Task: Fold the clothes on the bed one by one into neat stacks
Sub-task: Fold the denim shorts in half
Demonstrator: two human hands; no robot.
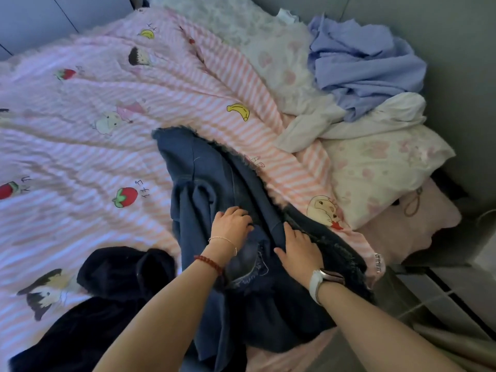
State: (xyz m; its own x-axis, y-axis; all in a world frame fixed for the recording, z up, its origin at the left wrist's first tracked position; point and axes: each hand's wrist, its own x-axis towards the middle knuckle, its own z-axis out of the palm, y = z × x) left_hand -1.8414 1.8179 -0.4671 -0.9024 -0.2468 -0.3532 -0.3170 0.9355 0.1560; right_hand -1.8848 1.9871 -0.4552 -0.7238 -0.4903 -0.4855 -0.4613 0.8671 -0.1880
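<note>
A pair of blue jeans (204,170) with frayed hems lies crumpled across the pink striped bed cover (80,146), running from the bed's middle down to its near edge. My left hand (230,224) is on the jeans with fingers curled into the denim. My right hand (300,251) lies flat on the jeans just to the right, fingers spread over a fold. A dark navy garment (112,285) lies bunched at the lower left, beside my left forearm.
A lilac garment (362,68) is heaped at the far right on a white garment (335,122). A floral pillow (375,167) sits below them. A grey wall and tiled floor (442,299) border the bed's right side.
</note>
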